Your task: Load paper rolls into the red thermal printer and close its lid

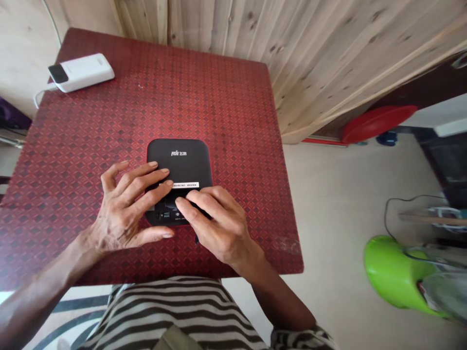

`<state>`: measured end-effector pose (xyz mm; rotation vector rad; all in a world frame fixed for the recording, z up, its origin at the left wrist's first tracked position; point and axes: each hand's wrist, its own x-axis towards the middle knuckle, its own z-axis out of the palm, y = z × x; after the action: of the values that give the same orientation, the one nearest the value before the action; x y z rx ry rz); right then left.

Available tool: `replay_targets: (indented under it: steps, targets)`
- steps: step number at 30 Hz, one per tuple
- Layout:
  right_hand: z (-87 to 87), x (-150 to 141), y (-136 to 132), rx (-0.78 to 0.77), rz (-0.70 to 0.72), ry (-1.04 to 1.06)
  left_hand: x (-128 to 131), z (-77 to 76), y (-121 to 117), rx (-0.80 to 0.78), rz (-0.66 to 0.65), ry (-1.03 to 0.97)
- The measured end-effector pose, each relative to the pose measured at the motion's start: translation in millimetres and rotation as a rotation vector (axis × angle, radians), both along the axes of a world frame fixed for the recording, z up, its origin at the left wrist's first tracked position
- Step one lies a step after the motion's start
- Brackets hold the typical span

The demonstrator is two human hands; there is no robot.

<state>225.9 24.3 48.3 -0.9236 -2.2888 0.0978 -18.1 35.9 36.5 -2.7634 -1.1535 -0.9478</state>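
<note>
Table (233,121), red, spans your head view, and there's the black gadget (188,167) lying flat at your twelve o'clock! Your left hand (118,209) spreads wide at its eight, fingertips on it. Your right hand (226,223) bunches narrow at its four; whether it grips anything, I can't tell. White power bank (85,72) past ten!

Red table (237,121) had a smooth patterned top with a bit of sheen, maybe laminate or plastic sheet, couldn't tell which. The black device (178,167) on the table looked like matt plastic, with a papery white label (189,184). White block (85,73) at the table's far left corner was smooth plastic. Beyond the table: knotty wood planks (237,26). Right of the table, a shiny green plastic tub (388,272). Striped shirt (175,306) at its near edge was matt cloth.
</note>
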Motion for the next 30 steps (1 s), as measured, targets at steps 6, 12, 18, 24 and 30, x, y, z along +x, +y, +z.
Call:
replay_targets:
  steps: [6,12,18,24,30]
  targets:
    - [2.7,1.9,0.5,-0.065,0.011,0.066,0.7,0.1,-0.6,0.052,0.001,0.046]
    - [7.8,26.2,12.6,-0.091,-0.097,0.238,1.6,-0.2,1.7,0.028,0.008,0.034]
    - [-47.3,75.8,44.7,-0.299,-0.338,0.234,0.2,-4.6,-11.6,0.096,0.105,-0.089]
    - [-89.9,81.4,48.9,-0.438,-0.392,0.218,-7.5,-28.6,-42.9,0.229,0.284,-0.08]
    - [-90.1,79.6,50.6,-0.471,-0.406,0.227,-3.4,-37.8,-46.1,0.289,0.218,-0.018]
